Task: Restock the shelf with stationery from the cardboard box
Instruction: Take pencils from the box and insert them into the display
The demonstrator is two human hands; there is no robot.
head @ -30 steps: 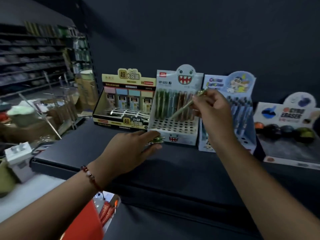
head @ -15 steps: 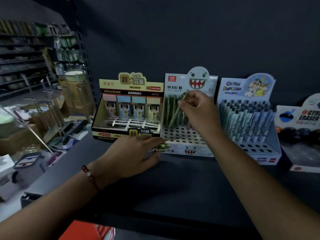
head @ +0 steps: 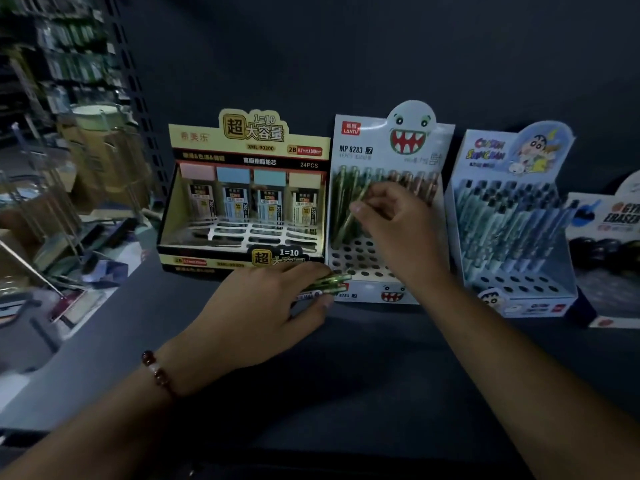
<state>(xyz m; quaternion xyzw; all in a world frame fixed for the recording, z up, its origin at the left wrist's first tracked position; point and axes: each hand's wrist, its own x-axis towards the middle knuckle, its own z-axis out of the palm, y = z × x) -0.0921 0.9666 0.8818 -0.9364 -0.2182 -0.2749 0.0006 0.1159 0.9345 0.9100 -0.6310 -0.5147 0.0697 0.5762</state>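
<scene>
Pencils fill the back rows of the white monster-face display box (head: 388, 216), which stands at about twelve o'clock on the dark shelf (head: 363, 368). The right hand (head: 394, 230) is lower than it was half a second ago: its thumb and fingers pinch a green pencil (head: 348, 220) whose lower end now reaches down among the standing pencils at the left of the box, where earlier the pencil was held high and slanted near the header card. Whether its tip sits in a hole cannot be told. The left hand (head: 273, 317) stays at about seven o'clock from the box, resting on the shelf with fingers curled around a small bundle of green pencils (head: 325, 287), their ends poking out against the box's front edge, much as before. A beaded bracelet (head: 157, 372) circles that wrist. At ten o'clock sits the yellow lead-refill box (head: 242, 199); at two o'clock, the blue cartoon pen box (head: 509, 220); at three o'clock, partly cut off, an eraser display (head: 609, 244). The view has drawn closer to the boxes.
</scene>
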